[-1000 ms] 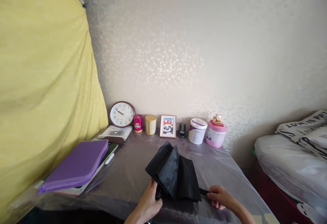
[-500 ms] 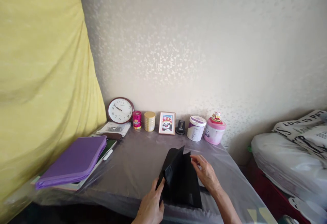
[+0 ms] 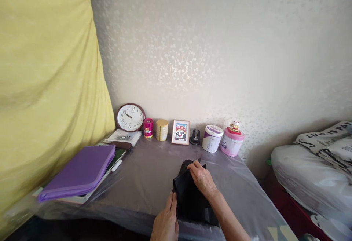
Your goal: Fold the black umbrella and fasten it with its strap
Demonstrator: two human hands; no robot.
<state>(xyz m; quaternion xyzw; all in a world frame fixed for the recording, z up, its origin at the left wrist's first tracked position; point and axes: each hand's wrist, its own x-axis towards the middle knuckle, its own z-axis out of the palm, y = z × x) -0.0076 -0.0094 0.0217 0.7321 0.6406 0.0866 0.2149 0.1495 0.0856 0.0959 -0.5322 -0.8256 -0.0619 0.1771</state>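
A soft black thing with thin, sheet-like flaps [image 3: 192, 204] lies at the table's front edge; its exact kind does not show. My right hand [image 3: 202, 179] pinches a raised flap near its top, fingers closed and the wrist crossing over its right side. Along the lower left edge rests my left hand [image 3: 167, 217], fingers together and pressed against the black material. Part of the black thing is hidden under both hands.
On the left lie a purple folder [image 3: 79, 171] and a white marker [image 3: 116, 165]. A wall clock [image 3: 130, 117], pink tin [image 3: 148, 128], yellow tin [image 3: 162, 130], picture frame [image 3: 180, 132], black stapler-like object [image 3: 195, 137], white tub [image 3: 212, 139] and pink tub [image 3: 232, 142] line the wall.
My right hand has moved left from the right side of the black thing onto its raised flap, which is now bent over to the left. My left hand stays at the left edge.
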